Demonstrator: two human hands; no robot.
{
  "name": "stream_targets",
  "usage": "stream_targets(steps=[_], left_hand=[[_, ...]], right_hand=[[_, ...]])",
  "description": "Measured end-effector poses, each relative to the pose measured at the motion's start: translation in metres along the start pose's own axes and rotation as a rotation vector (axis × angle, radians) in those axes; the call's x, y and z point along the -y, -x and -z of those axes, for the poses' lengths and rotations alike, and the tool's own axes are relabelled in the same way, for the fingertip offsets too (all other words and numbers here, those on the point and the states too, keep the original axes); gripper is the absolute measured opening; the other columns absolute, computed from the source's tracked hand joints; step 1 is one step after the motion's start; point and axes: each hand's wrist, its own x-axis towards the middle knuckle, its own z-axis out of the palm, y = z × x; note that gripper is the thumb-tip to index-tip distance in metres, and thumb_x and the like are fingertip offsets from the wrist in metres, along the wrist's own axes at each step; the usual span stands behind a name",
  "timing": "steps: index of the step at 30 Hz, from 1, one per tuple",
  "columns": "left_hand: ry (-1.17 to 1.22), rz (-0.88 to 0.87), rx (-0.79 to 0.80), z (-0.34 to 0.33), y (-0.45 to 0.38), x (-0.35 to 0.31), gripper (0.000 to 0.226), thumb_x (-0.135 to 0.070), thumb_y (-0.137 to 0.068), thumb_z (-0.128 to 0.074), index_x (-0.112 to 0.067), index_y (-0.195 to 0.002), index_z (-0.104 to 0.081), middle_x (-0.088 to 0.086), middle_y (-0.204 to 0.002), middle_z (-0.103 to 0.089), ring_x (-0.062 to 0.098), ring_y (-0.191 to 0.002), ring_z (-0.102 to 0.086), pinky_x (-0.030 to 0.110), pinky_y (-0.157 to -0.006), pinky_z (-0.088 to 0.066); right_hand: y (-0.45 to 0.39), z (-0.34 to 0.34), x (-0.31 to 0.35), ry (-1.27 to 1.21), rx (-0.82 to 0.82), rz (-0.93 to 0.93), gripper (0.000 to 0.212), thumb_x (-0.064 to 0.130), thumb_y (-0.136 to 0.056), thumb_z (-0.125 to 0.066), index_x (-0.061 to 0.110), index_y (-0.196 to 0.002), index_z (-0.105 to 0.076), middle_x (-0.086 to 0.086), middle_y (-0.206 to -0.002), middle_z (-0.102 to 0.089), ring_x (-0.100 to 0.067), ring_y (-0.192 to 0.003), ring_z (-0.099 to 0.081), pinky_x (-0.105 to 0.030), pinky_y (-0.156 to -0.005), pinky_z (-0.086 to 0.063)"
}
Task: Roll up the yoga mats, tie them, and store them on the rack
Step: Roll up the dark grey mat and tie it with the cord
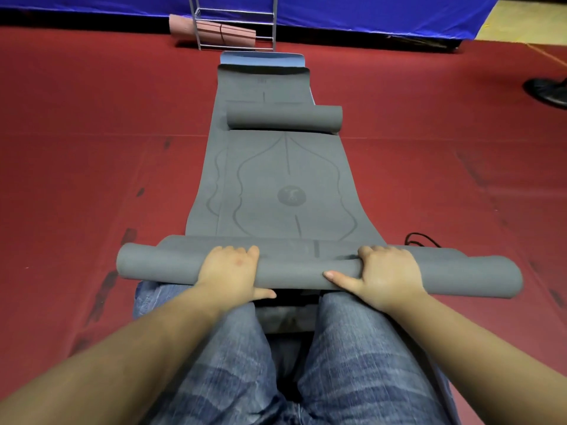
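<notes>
Head view looks down over denim-clad knees (pixel 352 348) at a grey yoga mat (pixel 276 191) stretched along the red floor (pixel 92 148). Its near end is rolled into a thick tube lying across the person's lap. Both hands clamp that roll — the left hand (pixel 230 271) and the right hand (pixel 385 276) set apart, fingers curled over the top, thumbs against the near side. Farther along sits a second grey roll (pixel 283 118), lying across the flat mat, with a blue mat edge (pixel 262 58) beyond it. At the far end stands a metal rack (pixel 234 26) with a pink rolled mat (pixel 214 33) on its lowest level. A black cord (pixel 422 239) lies by the roll's right end.
</notes>
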Motion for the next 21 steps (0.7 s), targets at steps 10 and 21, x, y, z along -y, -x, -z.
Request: stream_targets(steps=[10,21], left_hand=[[0.262,-0.032,0.413,0.008,-0.031,0.015,0.073,-0.077,-0.062,-0.063,-0.023,-0.109,-0.057,-0.003,-0.111,-0.063,0.022,-0.103,-0.058,0.032,-0.082,-0.046],[0.035,-0.118,-0.222,-0.01,-0.006,0.002,0.067,-0.036,-0.019,-0.09,-0.014,-0.071,-0.053,0.002,-0.062,-0.051,0.022,-0.049,-0.054,0.025,-0.043,-0.039]], right_hand=[[0.008,-0.012,-0.005,0.04,-0.104,0.015,0.076,0.082,-0.046,-0.065,0.015,-0.08,-0.052,-0.004,-0.077,-0.059,-0.03,-0.072,-0.06,-0.035,-0.062,-0.041],[-0.022,0.006,-0.012,-0.04,0.308,0.053,0.069,0.086,-0.058,-0.052,0.027,-0.093,-0.053,0.006,-0.1,-0.067,-0.019,-0.098,-0.062,-0.029,-0.078,-0.045]])
